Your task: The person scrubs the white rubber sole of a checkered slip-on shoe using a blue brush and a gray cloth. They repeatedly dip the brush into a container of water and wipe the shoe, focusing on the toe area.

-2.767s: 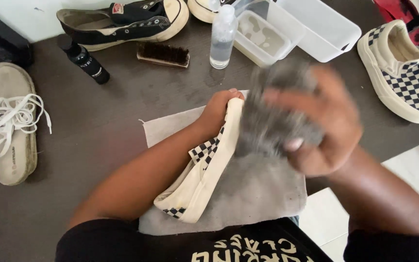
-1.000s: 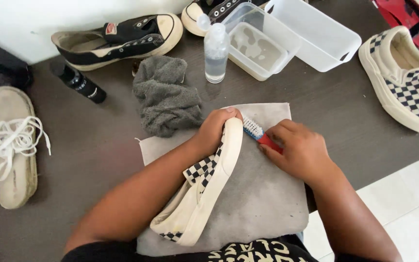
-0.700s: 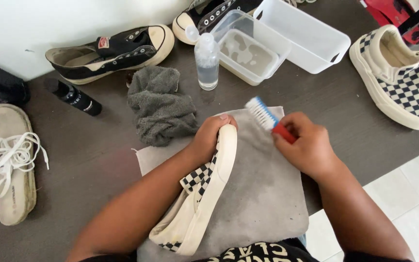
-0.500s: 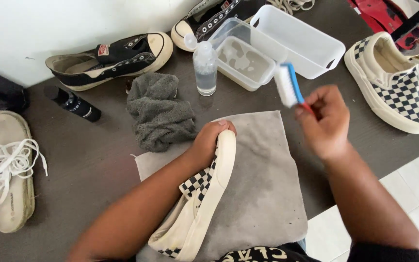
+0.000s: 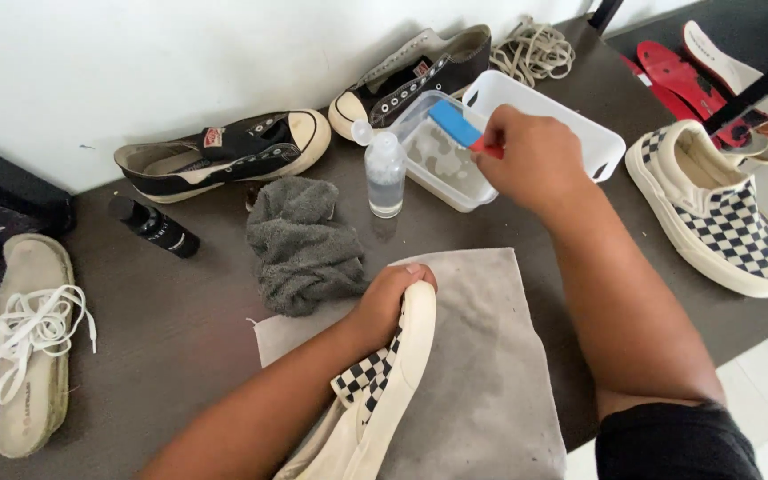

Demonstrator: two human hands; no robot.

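The checkered shoe lies on its side on a grey cloth at the near edge of the table, its cream sole turned right. The left hand is closed over its toe, fingers curled round the rim, a firm grip. The right hand is further back, its grip closed on the red handle of a brush whose blue head is over a small clear tub holding cloudy water. A clear bottle stands just left of the tub, and a white bin sits just behind it. A crumpled grey towel lies left of the cloth. Behind it are two black sneakers, and a black bottle lies on its side to the left. The second checkered shoe stands at the right; a sandal with white laces on it lies at the far left.
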